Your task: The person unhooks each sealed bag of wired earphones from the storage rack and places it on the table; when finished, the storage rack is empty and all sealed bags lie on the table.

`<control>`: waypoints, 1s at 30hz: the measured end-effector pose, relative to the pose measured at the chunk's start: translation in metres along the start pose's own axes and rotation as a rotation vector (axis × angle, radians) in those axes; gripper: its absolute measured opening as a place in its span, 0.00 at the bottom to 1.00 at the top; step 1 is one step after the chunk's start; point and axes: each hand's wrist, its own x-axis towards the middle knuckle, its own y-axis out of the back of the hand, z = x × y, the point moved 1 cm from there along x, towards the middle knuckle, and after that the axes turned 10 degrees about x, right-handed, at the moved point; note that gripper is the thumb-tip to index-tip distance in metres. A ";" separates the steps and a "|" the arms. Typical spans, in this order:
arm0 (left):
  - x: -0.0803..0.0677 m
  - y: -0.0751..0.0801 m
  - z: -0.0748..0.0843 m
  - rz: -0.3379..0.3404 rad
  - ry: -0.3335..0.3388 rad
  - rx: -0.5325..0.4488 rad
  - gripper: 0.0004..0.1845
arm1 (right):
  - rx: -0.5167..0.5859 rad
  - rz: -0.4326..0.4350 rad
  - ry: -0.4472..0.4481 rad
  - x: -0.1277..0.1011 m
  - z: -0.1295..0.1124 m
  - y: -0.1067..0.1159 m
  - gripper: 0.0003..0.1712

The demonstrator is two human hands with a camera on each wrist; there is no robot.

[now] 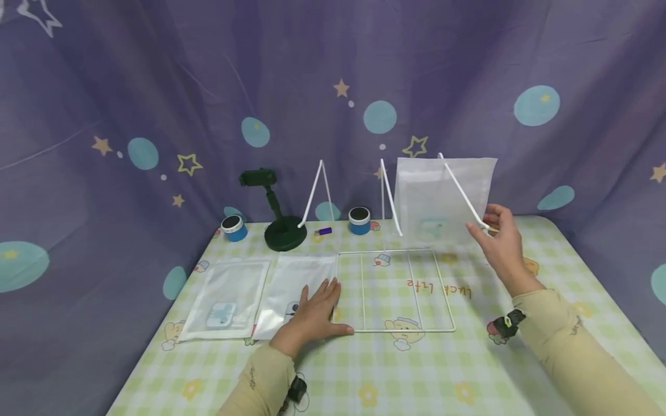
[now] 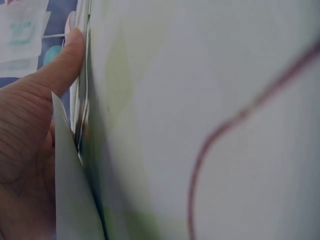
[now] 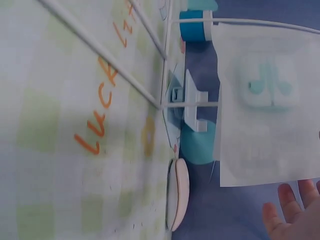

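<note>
on the checked tablecloth, left hand flat with fingers straight, pressing the edge of a clear pouch beside the white wire rack. right hand up by the standing bag on the rack's prong, fingers loose, barely touching it.

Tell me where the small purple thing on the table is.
In the head view the small purple thing lies at the table's far edge, between the dark green stand and a blue-banded round tin.

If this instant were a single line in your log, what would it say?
left hand flat on white pouch | right hand open beside pouch on wire rack | two pouches left on table
</note>
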 end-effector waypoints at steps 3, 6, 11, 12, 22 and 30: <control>0.001 0.000 0.000 0.003 -0.001 0.002 0.60 | 0.016 0.008 -0.027 -0.002 -0.001 -0.003 0.33; 0.001 0.000 0.000 0.007 -0.002 0.005 0.60 | 0.033 -0.008 -0.035 -0.005 0.001 -0.006 0.26; 0.001 -0.001 0.001 0.012 0.000 0.007 0.60 | 0.113 -0.058 -0.055 -0.005 0.003 -0.010 0.22; 0.001 -0.001 0.001 0.011 0.001 0.004 0.60 | 0.128 -0.069 -0.065 -0.005 0.003 -0.010 0.22; -0.001 0.000 0.001 0.012 0.000 -0.026 0.60 | 0.189 -0.196 -0.098 -0.001 0.014 -0.009 0.21; 0.000 -0.001 0.000 0.013 0.003 -0.022 0.60 | 0.129 -0.225 -0.062 -0.010 0.007 0.001 0.20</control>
